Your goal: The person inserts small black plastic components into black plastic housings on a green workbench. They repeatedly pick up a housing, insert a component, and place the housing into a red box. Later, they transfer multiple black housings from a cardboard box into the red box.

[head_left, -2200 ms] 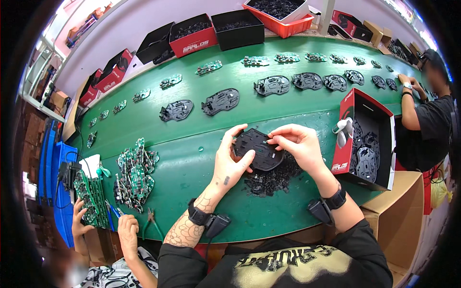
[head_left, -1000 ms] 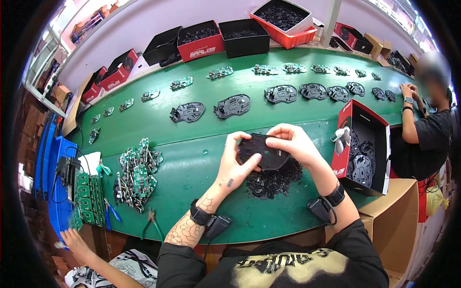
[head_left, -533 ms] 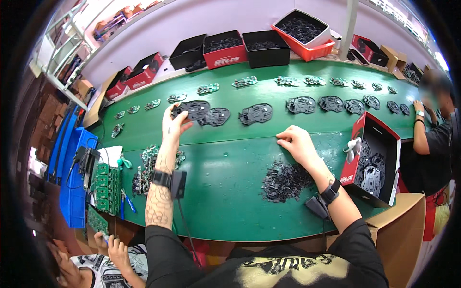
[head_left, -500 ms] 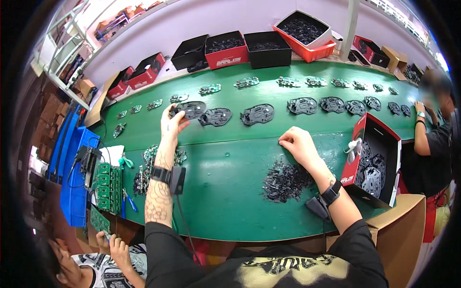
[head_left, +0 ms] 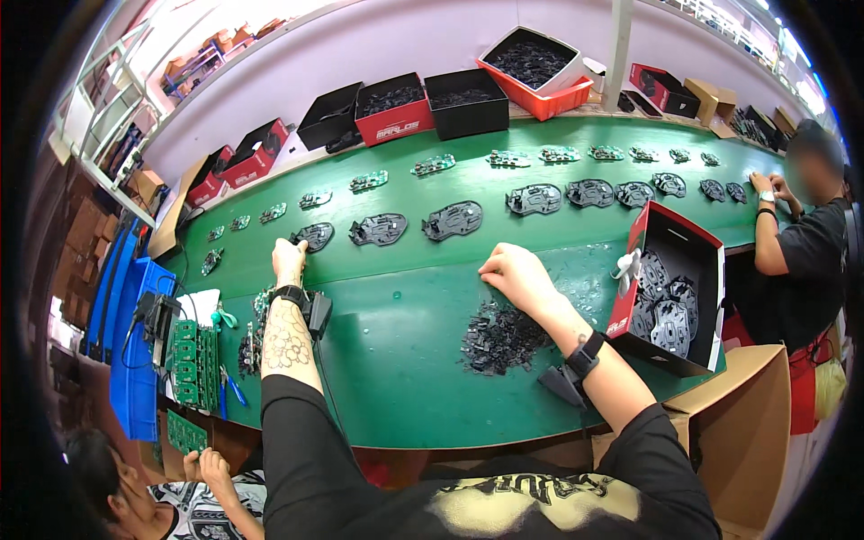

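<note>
Left hand: one, stretched out to the left end of the shell row, fingers at the near edge of a black shell. I see mostly the back of the hand, so I cannot tell whether they grip it or only touch it. The shell lies on the green desk, leftmost of its row.

Right hand: one, above the desk, just beyond a heap of small black parts; thumb and forefinger pinched together. Whether a small piece sits between them, I cannot tell.

Other black shells: I count eight, running to the right in the same row. Behind them, a row of green circuit boards, spaced apart.

Red-and-black box: one, to the right of the heap, tilted, more shells inside.

Left portion of the desk: a stack of green panels, with blue-handled pliers just beside it; a pile of boards, partly hidden from me by the left forearm.

Rear shelf: open boxes of black parts, and an orange-red bin carrying a white-rimmed box.

Co-workers: two; one at lower left holds a green panel, one sits at the far right.
</note>
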Demonstrator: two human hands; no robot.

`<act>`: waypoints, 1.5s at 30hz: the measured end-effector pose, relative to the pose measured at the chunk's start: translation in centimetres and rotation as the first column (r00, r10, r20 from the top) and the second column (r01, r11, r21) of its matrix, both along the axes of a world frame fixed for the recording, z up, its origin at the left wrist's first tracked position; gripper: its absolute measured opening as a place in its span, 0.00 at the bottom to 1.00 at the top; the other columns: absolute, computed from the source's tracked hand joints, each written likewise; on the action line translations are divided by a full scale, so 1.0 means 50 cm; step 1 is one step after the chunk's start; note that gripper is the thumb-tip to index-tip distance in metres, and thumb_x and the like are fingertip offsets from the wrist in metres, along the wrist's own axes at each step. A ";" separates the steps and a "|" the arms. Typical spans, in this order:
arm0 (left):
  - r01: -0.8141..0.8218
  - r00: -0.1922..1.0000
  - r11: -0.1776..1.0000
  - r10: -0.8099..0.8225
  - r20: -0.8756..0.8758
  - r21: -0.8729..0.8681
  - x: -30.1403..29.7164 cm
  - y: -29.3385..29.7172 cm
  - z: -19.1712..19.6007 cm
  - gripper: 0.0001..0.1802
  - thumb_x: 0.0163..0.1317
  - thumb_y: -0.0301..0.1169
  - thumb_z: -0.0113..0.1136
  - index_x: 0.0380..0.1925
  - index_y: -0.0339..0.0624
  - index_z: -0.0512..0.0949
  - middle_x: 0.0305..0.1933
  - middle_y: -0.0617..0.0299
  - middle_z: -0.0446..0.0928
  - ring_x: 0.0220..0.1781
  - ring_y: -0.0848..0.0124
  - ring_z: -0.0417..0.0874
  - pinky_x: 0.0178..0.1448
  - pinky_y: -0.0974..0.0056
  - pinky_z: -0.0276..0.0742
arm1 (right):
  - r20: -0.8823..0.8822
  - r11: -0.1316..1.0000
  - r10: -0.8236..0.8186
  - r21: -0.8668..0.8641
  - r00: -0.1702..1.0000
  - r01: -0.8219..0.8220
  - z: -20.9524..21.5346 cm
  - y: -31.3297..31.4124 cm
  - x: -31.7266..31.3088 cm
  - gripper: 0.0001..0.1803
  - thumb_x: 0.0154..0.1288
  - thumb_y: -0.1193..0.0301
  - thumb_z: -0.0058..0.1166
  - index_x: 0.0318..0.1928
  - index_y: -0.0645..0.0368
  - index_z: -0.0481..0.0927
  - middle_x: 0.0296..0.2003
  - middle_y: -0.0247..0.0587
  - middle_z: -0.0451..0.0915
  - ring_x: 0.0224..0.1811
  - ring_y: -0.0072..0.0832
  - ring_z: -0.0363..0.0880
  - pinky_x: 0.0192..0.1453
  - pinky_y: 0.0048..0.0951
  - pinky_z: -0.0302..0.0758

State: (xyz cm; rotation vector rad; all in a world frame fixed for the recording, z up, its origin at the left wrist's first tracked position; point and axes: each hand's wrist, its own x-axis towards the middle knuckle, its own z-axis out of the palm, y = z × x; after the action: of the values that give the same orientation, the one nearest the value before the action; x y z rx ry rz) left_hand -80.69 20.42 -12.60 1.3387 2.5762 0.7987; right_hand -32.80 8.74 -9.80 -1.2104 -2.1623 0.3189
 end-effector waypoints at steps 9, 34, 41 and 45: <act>0.532 0.742 0.701 -0.116 -0.660 0.475 0.258 -0.023 0.105 0.36 0.58 0.36 0.60 0.63 0.30 0.61 0.67 0.41 0.61 0.63 0.46 0.69 0.68 0.50 0.66 | -0.175 0.995 0.047 0.099 0.983 -0.030 0.010 -0.030 -0.006 0.05 0.60 0.73 0.55 0.33 0.60 0.74 0.33 0.48 0.75 0.40 0.46 0.76 0.46 0.43 0.73; 0.773 -0.349 -0.251 -0.935 0.059 0.583 1.136 -0.357 0.224 0.16 0.54 0.28 0.65 0.41 0.37 0.73 0.34 0.50 0.80 0.37 0.55 0.82 0.42 0.55 0.79 | -0.248 0.957 0.071 0.291 0.966 0.004 0.027 -0.064 0.036 0.09 0.58 0.77 0.59 0.41 0.59 0.83 0.36 0.43 0.83 0.36 0.40 0.83 0.41 0.34 0.80; 0.263 -0.189 0.404 -0.869 0.457 0.876 0.841 -0.310 0.235 0.17 0.69 0.31 0.55 0.54 0.35 0.70 0.48 0.61 0.77 0.47 0.75 0.79 0.54 0.69 0.76 | -0.673 0.996 0.006 0.074 0.740 0.059 -0.008 -0.038 0.059 0.11 0.63 0.77 0.58 0.46 0.63 0.83 0.36 0.40 0.86 0.36 0.24 0.84 0.43 0.26 0.80; 0.220 0.068 0.571 -0.818 0.572 0.791 0.629 -0.264 0.101 0.17 0.71 0.32 0.52 0.55 0.36 0.67 0.49 0.57 0.78 0.46 0.74 0.81 0.50 0.68 0.79 | -0.826 0.867 -0.232 -0.415 0.513 -0.275 0.055 -0.043 0.052 0.10 0.62 0.74 0.61 0.43 0.64 0.83 0.35 0.37 0.86 0.38 0.26 0.85 0.44 0.24 0.80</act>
State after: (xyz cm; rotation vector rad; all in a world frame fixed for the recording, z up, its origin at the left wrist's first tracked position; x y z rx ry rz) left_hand -49.22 7.24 -7.57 1.1897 0.7368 1.5207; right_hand -30.23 6.57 -7.05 -0.9310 -1.1872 1.2861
